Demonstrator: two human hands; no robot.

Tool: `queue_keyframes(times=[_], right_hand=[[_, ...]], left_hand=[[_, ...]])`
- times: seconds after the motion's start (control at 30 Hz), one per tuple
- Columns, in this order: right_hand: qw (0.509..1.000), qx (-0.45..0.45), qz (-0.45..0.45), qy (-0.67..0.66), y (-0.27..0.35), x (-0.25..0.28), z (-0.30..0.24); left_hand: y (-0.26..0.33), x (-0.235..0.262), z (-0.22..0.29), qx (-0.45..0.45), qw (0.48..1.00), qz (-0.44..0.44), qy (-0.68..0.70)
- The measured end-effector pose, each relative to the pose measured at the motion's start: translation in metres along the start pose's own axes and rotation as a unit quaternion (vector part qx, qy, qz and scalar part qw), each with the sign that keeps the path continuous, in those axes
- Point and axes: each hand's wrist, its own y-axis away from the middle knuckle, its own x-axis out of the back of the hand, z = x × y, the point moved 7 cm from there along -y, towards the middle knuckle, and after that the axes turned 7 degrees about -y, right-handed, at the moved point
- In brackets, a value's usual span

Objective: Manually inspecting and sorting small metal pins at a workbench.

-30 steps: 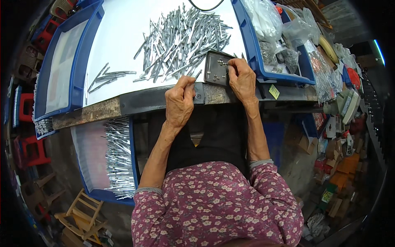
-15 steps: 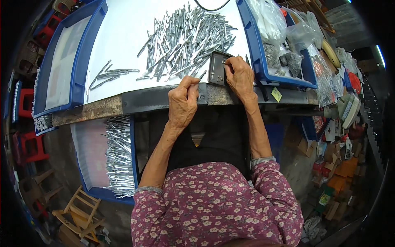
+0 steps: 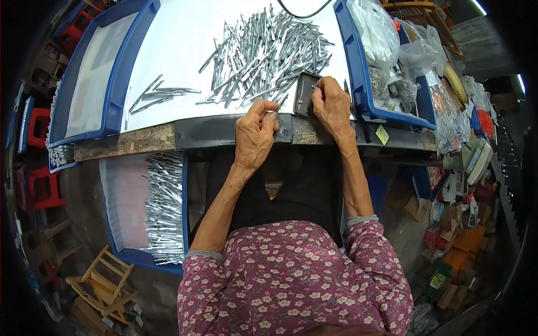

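Note:
My left hand point(image 3: 255, 133) is closed in a pinch just over the table's front edge. A thin metal strip point(image 3: 282, 102) pokes out at its fingertips, the rest hidden by the fingers. To the right, my right hand point(image 3: 335, 109) is bent over a small dark metal tray point(image 3: 303, 94) holding a few tiny shiny pieces. Its thumb and index finger are pressed together at the tray's right side; whatever is between them is too small to make out. Beyond both hands spreads a heap of slim grey metal strips point(image 3: 263, 56). Several similar strips point(image 3: 159, 95) lie apart at the left.
A blue tray point(image 3: 112, 73) stands at the table's left, and a blue bin point(image 3: 358, 73) with plastic bags flanks the right. Below the tabletop, another blue tray point(image 3: 185, 213) holds many metal strips. A yellow tag point(image 3: 382, 135) hangs at the front edge.
The whole view has shifted slightly, so the table and heap appear a little further right. Both hands keep nearly the same places and closed poses beside the small tray.

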Motion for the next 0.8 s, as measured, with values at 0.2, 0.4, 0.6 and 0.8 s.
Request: queue_keyframes(times=[0.2, 0.4, 0.6, 0.8], right_hand=[[0.931, -0.160, -0.051, -0.324, 0.014, -0.007, -0.011], [0.874, -0.195, -0.098, -0.434, 0.020, -0.026, -0.032], [0.860, -0.200, -0.100, -0.459, 0.022, -0.030, -0.040], [0.860, -0.201, -0.099, -0.458, 0.023, -0.032, -0.046]], left_hand=[[-0.003, 0.002, -0.004, 0.038, 0.995, -0.011, 0.091], [-0.003, 0.005, -0.004, 0.054, 0.990, -0.005, 0.133], [-0.005, 0.005, -0.006, 0.055, 0.986, -0.006, 0.159], [-0.005, 0.007, -0.007, 0.052, 0.982, -0.005, 0.184]])
